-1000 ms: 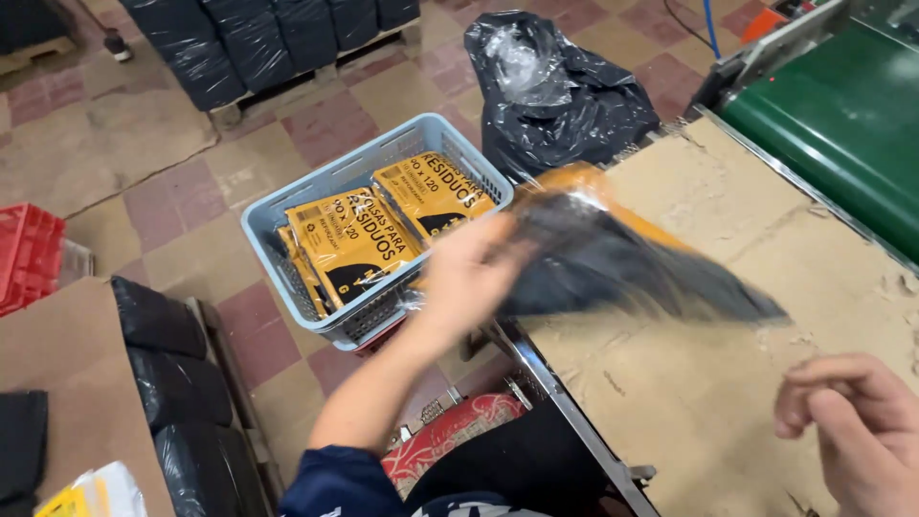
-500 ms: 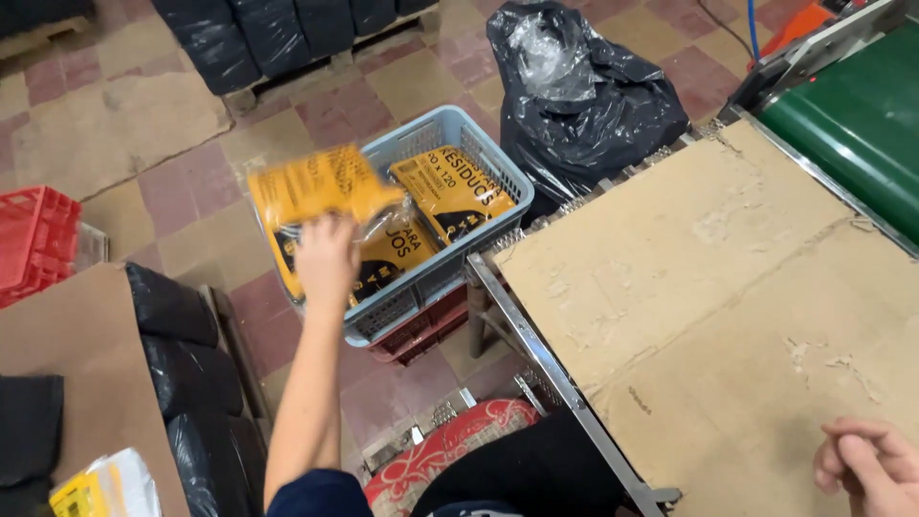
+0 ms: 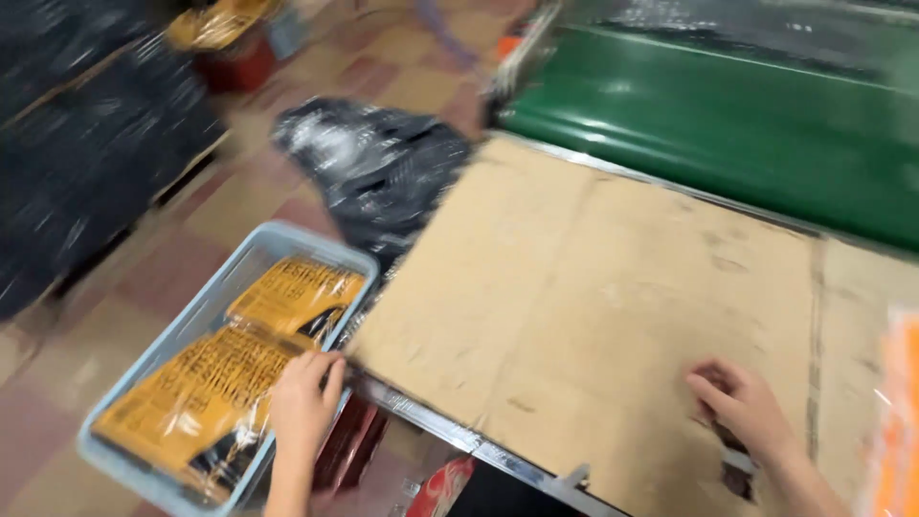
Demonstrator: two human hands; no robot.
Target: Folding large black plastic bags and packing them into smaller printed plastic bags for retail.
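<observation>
Yellow packets (image 3: 215, 383) under left hand (image 3: 304, 402), fingers together; right hand (image 3: 747, 407) curled on cardboard (image 3: 593, 316).

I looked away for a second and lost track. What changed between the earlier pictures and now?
The left hand carried a yellow-and-black packet off the cardboard-covered table and across to the light blue crate; it now rests on the yellow packets lying there, seemingly no longer gripping one. The right hand stayed down on the cardboard. The crate and black bag stayed put.
</observation>
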